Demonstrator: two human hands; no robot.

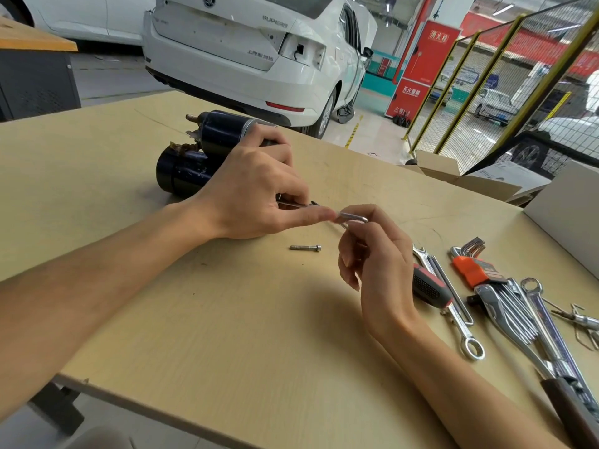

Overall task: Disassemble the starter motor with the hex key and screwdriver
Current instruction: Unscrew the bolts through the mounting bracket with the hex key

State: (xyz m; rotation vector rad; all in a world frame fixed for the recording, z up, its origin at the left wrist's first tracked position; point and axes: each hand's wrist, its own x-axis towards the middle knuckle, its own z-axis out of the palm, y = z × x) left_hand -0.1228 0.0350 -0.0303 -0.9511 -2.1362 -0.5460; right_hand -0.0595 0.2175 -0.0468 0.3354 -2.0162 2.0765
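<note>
A black starter motor (191,157) lies on the light wooden table (227,319), far left of centre. My left hand (256,189) lies over its near end, fingers curled, pinching a thin metal shaft (293,205). My right hand (372,254) pinches the bent end of a silver hex key (353,218) just right of the left thumb tip. A loose bolt (305,247) lies on the table below both hands. A red and black screwdriver handle (429,286) rests right of my right wrist.
Several spanners (466,319), an orange-holdered hex key set (473,267) and a ratchet-like tool (518,325) lie at the right. A cardboard box (460,176) and a white box (570,215) stand at the far right edge. A white car (259,53) is parked behind the table.
</note>
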